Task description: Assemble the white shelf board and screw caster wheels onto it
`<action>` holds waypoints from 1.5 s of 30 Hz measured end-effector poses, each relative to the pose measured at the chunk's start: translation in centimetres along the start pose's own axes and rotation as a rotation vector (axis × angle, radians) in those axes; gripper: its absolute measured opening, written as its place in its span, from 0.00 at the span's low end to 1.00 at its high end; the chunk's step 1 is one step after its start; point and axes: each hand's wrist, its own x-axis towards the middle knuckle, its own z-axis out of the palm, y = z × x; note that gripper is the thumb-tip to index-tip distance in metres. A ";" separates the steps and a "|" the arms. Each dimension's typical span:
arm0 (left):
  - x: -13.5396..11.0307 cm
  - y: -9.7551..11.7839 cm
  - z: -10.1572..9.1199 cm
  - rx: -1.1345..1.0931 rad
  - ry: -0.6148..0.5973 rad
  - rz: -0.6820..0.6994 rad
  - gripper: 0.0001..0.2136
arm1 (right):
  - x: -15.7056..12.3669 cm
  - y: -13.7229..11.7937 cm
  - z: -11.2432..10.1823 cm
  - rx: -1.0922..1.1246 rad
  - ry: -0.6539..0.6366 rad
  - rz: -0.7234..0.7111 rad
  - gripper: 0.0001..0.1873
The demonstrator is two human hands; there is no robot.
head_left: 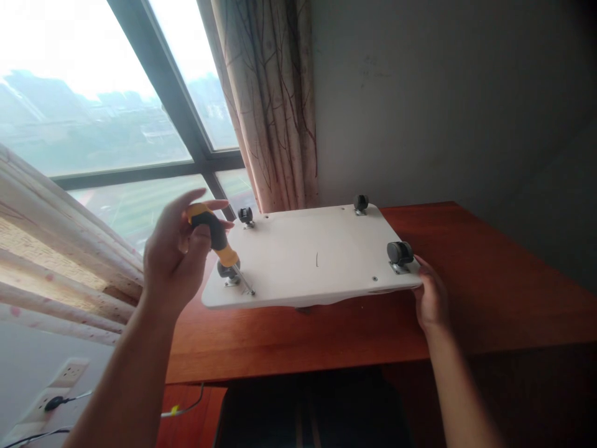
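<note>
A white board (308, 249) with a dark caster wheel near each corner lies wheels-up above the wooden desk. My left hand (180, 246) grips a yellow and black screwdriver (215, 233), thumb on the handle and some fingers lifted away. The screwdriver's tip meets a screw spot close to the board's near left corner, beside the near left caster (228, 271). At the near right corner, my right hand (431, 292) holds the board's edge, next to the near right caster (400, 254); its fingers are partly hidden by the board.
The reddish wooden desk (504, 286) stands against a grey wall. A window (116, 124) and a patterned curtain (270, 99) are behind and left. Low on the left wall is a socket (72, 371), with a black plug (55, 403) and cables nearby. A dark chair (321, 410) is below the desk's front edge.
</note>
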 end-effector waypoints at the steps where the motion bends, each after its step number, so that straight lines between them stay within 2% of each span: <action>1: 0.0 0.0 0.0 -0.002 -0.008 0.008 0.21 | 0.0 0.0 0.0 0.006 -0.002 0.002 0.25; 3: 0.1 0.2 0.0 0.099 0.055 0.029 0.18 | 0.0 0.0 0.0 0.025 -0.009 0.002 0.24; 6: 0.2 0.5 0.1 0.278 0.189 0.035 0.19 | -0.1 -0.2 0.1 0.037 -0.017 -0.002 0.23; 9: 0.0 0.4 0.4 0.115 0.180 0.024 0.21 | -0.2 -0.3 0.1 0.040 -0.017 -0.004 0.23; 12: -0.3 -0.1 0.6 -0.101 0.125 0.054 0.16 | -0.1 -0.4 0.2 0.035 -0.012 0.003 0.23; 14: -0.3 -0.2 0.5 -0.087 0.137 0.107 0.15 | -0.1 -0.4 0.2 0.038 -0.018 0.005 0.23; 16: -0.2 -0.1 0.4 0.017 0.210 0.153 0.16 | -0.1 -0.3 0.2 0.043 -0.025 0.005 0.23; 19: -0.2 0.3 0.5 0.108 0.309 0.125 0.15 | 0.0 -0.1 0.2 0.037 -0.017 0.011 0.24; 24: -0.5 0.5 0.9 -0.119 0.205 0.061 0.13 | 0.0 -0.4 0.2 0.034 -0.009 0.019 0.24; 28: -0.3 0.1 0.4 -0.041 0.217 0.179 0.17 | 0.0 -0.4 0.2 0.025 -0.019 0.015 0.25; 30: -0.3 0.1 0.2 0.009 0.228 0.130 0.19 | 0.0 -0.2 0.1 0.015 -0.008 0.016 0.25; 33: -0.5 0.4 0.4 -0.057 0.187 -0.004 0.17 | 0.1 0.2 -0.1 0.011 -0.004 0.016 0.25; 37: -0.5 0.3 0.4 -0.138 0.153 0.028 0.14 | 0.2 0.3 -0.1 0.036 -0.027 0.018 0.26; 41: -0.1 0.2 -0.1 0.009 0.239 0.076 0.20 | 0.1 0.2 -0.1 0.027 -0.008 0.025 0.27; 43: -0.1 0.3 -0.1 0.080 0.311 0.033 0.20 | 0.1 0.2 -0.1 0.027 -0.013 0.023 0.26; 45: -0.2 0.4 0.1 0.059 0.310 -0.019 0.17 | 0.1 0.2 0.0 0.037 -0.018 0.022 0.25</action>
